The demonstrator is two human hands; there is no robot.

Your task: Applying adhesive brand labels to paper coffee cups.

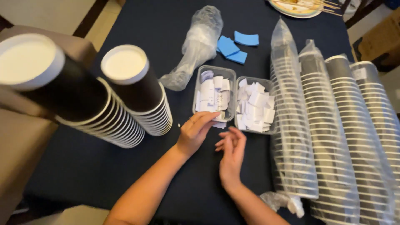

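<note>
Stacked dark paper cups (83,96) loom nearest at left on the dark worktop (83,166). Left hand (195,131) pinches a paper slip (217,123) at the left tray's (214,89) near edge; picking looks underway, lifting it clear needs care. Right hand (231,152) hovers empty, fingers loosely spread, before the right tray (255,104); bagged cup stacks (329,133) crowd the right.
</note>
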